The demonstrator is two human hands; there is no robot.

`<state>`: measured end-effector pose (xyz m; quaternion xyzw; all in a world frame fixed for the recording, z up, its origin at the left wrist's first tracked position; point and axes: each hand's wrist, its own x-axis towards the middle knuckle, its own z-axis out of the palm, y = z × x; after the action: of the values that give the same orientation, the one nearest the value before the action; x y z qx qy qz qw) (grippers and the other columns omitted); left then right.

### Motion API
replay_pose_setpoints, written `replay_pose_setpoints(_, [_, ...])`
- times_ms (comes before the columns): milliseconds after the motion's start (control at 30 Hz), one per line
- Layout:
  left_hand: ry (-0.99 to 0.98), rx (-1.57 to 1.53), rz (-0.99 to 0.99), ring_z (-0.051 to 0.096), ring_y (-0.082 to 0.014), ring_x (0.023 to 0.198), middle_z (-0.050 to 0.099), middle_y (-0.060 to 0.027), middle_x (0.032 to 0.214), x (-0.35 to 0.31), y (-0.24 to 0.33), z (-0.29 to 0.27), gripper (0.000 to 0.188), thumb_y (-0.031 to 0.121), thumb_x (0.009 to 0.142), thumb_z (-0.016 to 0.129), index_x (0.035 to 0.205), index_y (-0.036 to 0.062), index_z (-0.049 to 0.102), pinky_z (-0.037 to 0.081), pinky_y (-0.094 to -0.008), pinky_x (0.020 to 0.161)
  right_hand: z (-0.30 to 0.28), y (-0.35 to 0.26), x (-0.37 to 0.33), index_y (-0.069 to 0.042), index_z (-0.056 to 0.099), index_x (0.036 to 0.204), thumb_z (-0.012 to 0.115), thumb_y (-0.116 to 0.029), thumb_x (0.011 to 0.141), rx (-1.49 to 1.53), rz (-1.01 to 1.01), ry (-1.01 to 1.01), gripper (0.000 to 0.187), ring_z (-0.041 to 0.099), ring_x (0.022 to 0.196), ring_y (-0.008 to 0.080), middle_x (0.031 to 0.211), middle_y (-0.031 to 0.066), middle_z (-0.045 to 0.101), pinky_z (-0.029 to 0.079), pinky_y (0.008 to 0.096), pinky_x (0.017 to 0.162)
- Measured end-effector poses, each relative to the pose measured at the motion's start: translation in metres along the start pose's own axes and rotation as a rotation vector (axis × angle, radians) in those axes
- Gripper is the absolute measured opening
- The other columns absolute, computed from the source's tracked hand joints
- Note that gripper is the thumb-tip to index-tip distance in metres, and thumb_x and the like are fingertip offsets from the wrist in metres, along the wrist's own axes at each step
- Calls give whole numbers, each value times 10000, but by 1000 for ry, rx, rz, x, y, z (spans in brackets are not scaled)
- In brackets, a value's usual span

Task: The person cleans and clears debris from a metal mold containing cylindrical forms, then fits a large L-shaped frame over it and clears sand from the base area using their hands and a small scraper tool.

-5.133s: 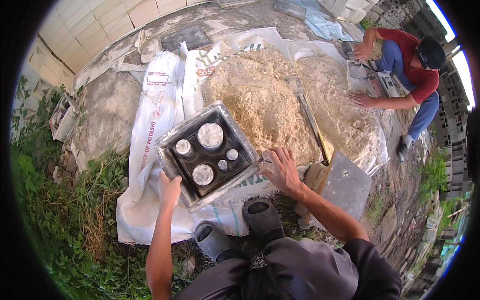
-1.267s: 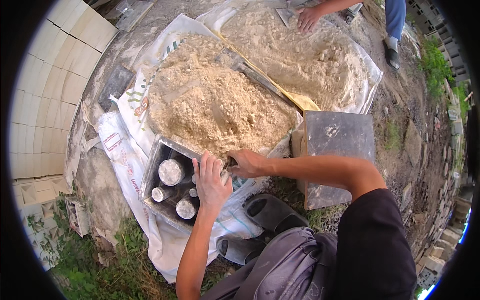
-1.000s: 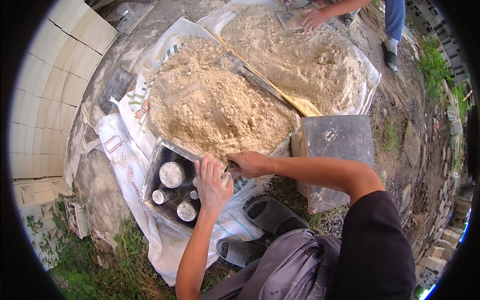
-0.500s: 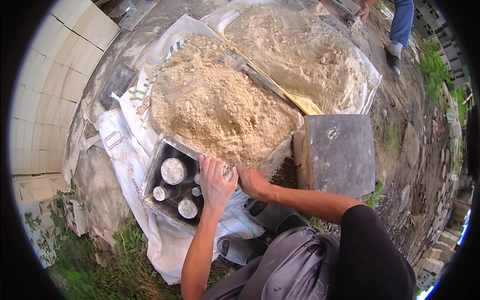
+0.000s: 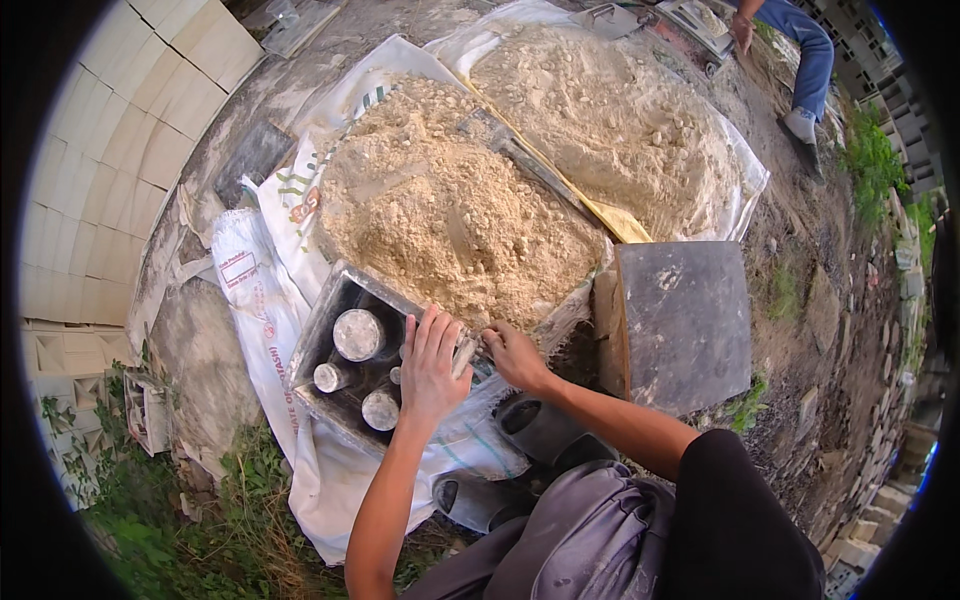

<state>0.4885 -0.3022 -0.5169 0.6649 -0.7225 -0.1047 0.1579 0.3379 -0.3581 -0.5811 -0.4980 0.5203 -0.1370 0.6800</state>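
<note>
A dark, open rectangular mould (image 5: pixel 325 275) stands tilted on a white woven sack (image 5: pixel 262 335), with several pale-topped round cylinders (image 5: pixel 358 335) inside. Over its right side lies my left hand (image 5: pixel 435 370), fingers stretched out and pointing away from me; the palm hides part of the mould. By the thumb of that hand shows a short greyish piece (image 5: pixel 464 354) at the mould's right edge. My right hand (image 5: pixel 514 357) is closed just to the right of that piece. Whatever its fingers grip is hidden.
Beyond the mould lies a heap of sandy mix (image 5: pixel 450 215) on sacking, with a second heap (image 5: pixel 610 130) behind. A flat-bladed tool (image 5: pixel 545 175) rests between them. At right stands a dark-topped block (image 5: pixel 685 325). Another person's hand (image 5: pixel 741 32) is at the far right.
My left hand's fingers have straightened over the mould. My right hand has shifted slightly right, its fingers still closed. The view has moved a little; the other person's hand and leg have moved.
</note>
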Motion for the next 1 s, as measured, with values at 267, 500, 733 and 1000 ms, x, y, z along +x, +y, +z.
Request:
replay_pose_setpoints(267, [23,12,-7,375,-312,1346,505,-132,1286,0,-2,3,579,158,660,720,1193,30,532,221,-516,1157,-1,17,0,46,608,945,515,-246,956,-350,-450,47,306,595,889,414,828,239,625,466,475,796])
replay_pose_setpoints(500, [43,-31,-11,365,-317,1352,507,-131,1293,0,-1,3,609,121,636,732,1207,49,532,218,-525,1157,-2,8,2,28,604,953,483,-270,978,-214,-120,62,322,616,768,416,811,209,659,483,483,726])
replay_pose_setpoints(733, [63,-26,-3,378,-306,1349,506,-132,1292,-2,-3,5,584,155,657,728,1196,35,539,233,-514,1152,-5,15,5,19,613,1072,478,-372,996,-375,-119,-128,421,649,700,283,920,178,683,545,381,698])
replay_pose_setpoints(1000, [44,-34,-9,367,-310,1352,508,-121,1293,-1,2,0,643,115,639,740,1240,48,519,214,-512,1158,-17,44,38,-59,642,1042,401,-512,1000,558,348,-395,515,633,675,165,858,65,683,523,307,627])
